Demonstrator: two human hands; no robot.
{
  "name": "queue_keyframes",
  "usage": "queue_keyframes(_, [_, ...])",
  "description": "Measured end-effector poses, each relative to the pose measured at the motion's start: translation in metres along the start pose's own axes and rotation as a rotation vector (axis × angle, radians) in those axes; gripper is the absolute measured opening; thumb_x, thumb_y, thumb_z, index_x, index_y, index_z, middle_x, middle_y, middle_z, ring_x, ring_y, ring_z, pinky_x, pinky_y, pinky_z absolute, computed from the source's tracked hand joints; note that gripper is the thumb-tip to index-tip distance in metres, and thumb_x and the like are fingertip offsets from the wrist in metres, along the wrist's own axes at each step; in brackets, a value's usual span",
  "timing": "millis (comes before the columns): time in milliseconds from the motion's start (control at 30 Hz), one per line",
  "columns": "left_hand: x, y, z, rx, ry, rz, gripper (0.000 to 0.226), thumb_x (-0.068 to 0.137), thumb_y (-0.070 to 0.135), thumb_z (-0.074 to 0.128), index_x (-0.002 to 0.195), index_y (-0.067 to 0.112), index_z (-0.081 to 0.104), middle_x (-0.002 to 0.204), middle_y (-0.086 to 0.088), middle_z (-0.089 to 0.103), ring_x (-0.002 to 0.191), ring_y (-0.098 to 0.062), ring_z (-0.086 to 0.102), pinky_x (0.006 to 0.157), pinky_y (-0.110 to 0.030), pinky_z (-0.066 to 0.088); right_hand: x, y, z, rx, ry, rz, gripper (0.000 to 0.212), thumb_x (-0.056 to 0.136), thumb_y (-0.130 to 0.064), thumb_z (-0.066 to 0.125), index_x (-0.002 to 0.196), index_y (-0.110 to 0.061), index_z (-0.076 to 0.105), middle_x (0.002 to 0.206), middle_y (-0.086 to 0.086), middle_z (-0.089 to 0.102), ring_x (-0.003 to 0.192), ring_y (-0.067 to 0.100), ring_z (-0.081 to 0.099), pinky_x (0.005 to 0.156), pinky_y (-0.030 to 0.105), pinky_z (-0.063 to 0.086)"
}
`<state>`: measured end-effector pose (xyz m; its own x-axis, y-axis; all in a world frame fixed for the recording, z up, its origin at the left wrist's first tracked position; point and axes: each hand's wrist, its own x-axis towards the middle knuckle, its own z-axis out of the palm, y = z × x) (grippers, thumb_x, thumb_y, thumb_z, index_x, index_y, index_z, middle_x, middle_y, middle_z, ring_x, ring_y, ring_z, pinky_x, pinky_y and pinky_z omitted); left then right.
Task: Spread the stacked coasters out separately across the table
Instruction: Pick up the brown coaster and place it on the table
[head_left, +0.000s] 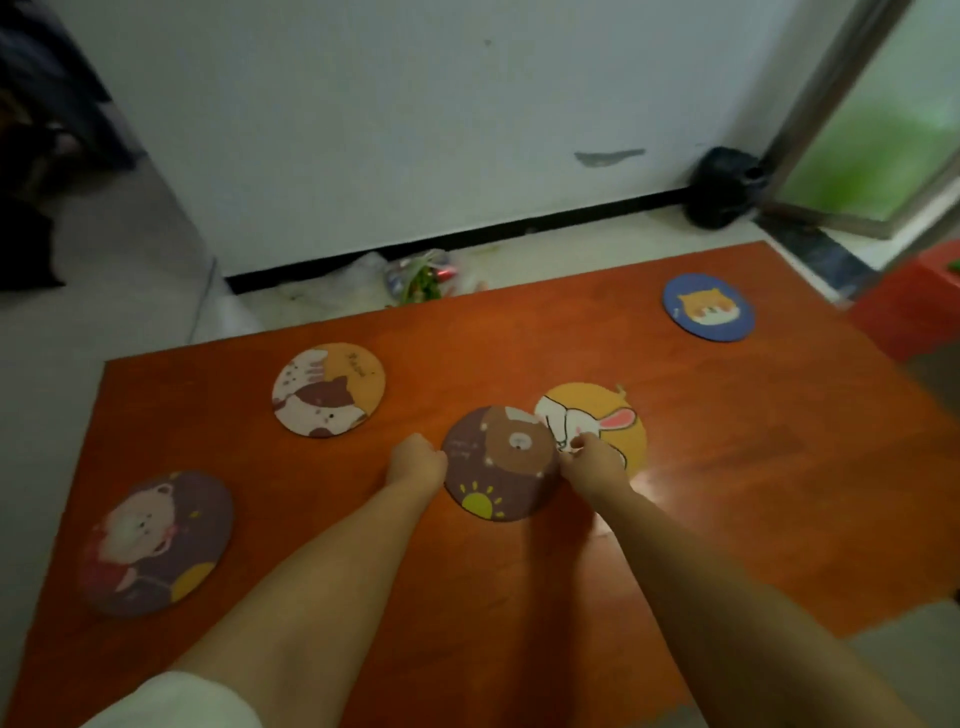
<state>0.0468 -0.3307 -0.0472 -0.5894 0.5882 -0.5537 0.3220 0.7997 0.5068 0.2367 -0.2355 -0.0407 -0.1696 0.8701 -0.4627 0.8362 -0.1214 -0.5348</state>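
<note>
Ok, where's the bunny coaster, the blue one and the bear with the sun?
bunny coaster (602, 415), head view, on its pink ear.
blue coaster (707, 307), head view, on the orange face.
bear coaster (511, 447), head view, on the bear's face.

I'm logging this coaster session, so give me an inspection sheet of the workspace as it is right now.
Surface: orange-brown table, bare between coasters.
Job's things: five coasters; bear coaster overlaps rabbit coaster; cat coaster, pig coaster and blue coaster lie apart.
Clutter: nothing seen on the table.
Hands: left hand at the bear coaster's left edge; right hand at its right edge, over the rabbit coaster; grip unclear.
Cables: nothing seen.
Surroundings: white wall, plastic bag and dark object on the floor.
</note>
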Motion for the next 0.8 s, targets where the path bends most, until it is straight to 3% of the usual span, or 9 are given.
queue_keyframes(133, [-0.001,0.022,0.013,0.014,0.040,-0.123,0.037,0.098,0.017,0.050,0.130,-0.002,0.052,0.106,-0.021,0.063,0.085,-0.034,0.061,0.072,-0.048,0.046,0.029,-0.006,0.003,-0.081,-0.069,-0.034,0.017,0.092,-0.019,0.056,0.087,-0.004,0.049,0.081,0.020,0.054,0.076,0.032,0.052,0.063,0.033,0.038])
queue_keyframes(200, [0.000,0.029,0.019,0.018,0.061,-0.167,0.039,0.097,0.014,0.051,0.130,-0.006,0.053,0.121,-0.028,0.061,0.108,-0.040,0.061,0.088,-0.056,0.049,0.037,-0.007,0.007,-0.108,-0.096,-0.047,0.019,0.092,-0.021,0.056,0.085,-0.006,0.046,0.080,0.017,0.050,0.073,0.029,0.048,0.061,0.032,0.036])
queue_keyframes(300, [0.002,0.030,0.022,-0.032,0.084,-0.194,0.025,0.096,0.012,0.052,0.105,-0.008,0.066,0.105,-0.030,0.064,0.096,-0.042,0.064,0.081,-0.055,0.051,0.044,-0.006,0.007,-0.124,-0.148,-0.068,0.017,0.091,-0.016,0.055,0.080,-0.004,0.051,0.079,0.020,0.055,0.073,0.033,0.052,0.063,0.035,0.041])
queue_keyframes(333, [0.001,0.029,0.022,-0.056,0.088,-0.195,0.024,0.096,0.012,0.053,0.097,-0.007,0.067,0.098,-0.028,0.064,0.089,-0.041,0.064,0.077,-0.053,0.051,0.045,-0.006,0.006,-0.121,-0.165,-0.082,0.016,0.091,-0.014,0.055,0.079,-0.004,0.051,0.080,0.021,0.058,0.076,0.035,0.056,0.066,0.038,0.045])
queue_keyframes(433, [-0.007,0.023,0.019,-0.134,0.095,-0.191,0.028,0.096,0.018,0.054,0.116,0.000,0.063,0.109,-0.020,0.065,0.099,-0.037,0.062,0.086,-0.046,0.051,0.041,-0.008,0.002,-0.088,-0.192,-0.126,0.007,0.091,-0.014,0.054,0.090,-0.008,0.050,0.097,0.023,0.065,0.093,0.039,0.063,0.077,0.043,0.051])
queue_keyframes(500, [-0.018,0.016,0.015,-0.189,0.097,-0.174,0.020,0.096,0.020,0.053,0.110,0.007,0.060,0.088,-0.009,0.059,0.085,-0.031,0.059,0.084,-0.046,0.048,0.033,-0.014,0.004,-0.089,-0.206,-0.148,0.016,0.093,-0.016,0.052,0.106,-0.006,0.052,0.107,0.022,0.065,0.093,0.037,0.061,0.073,0.040,0.046])
queue_keyframes(567, [-0.028,0.001,0.008,-0.264,0.092,-0.158,0.017,0.096,0.018,0.052,0.107,0.007,0.059,0.091,-0.008,0.056,0.092,-0.033,0.058,0.085,-0.044,0.051,0.019,-0.022,0.010,-0.104,-0.209,-0.165,0.024,0.095,-0.018,0.051,0.116,-0.005,0.050,0.111,0.021,0.063,0.092,0.036,0.058,0.071,0.038,0.042])
queue_keyframes(667, [-0.048,-0.030,-0.009,-0.365,0.117,-0.153,0.007,0.095,0.014,0.053,0.091,0.008,0.054,0.100,-0.013,0.056,0.095,-0.033,0.056,0.095,-0.051,0.052,-0.010,-0.034,0.025,-0.119,-0.224,-0.200,0.017,0.095,-0.018,0.051,0.107,-0.006,0.049,0.105,0.020,0.061,0.087,0.034,0.054,0.071,0.040,0.042])
queue_keyframes(800, [-0.080,-0.086,-0.035,-0.479,0.151,-0.198,0.009,0.094,0.011,0.054,0.085,0.009,0.053,0.093,-0.013,0.056,0.091,-0.032,0.055,0.089,-0.046,0.052,-0.063,-0.040,0.054,-0.091,-0.242,-0.218,0.019,0.093,-0.018,0.055,0.106,-0.004,0.052,0.109,0.020,0.063,0.086,0.030,0.053,0.070,0.034,0.040])
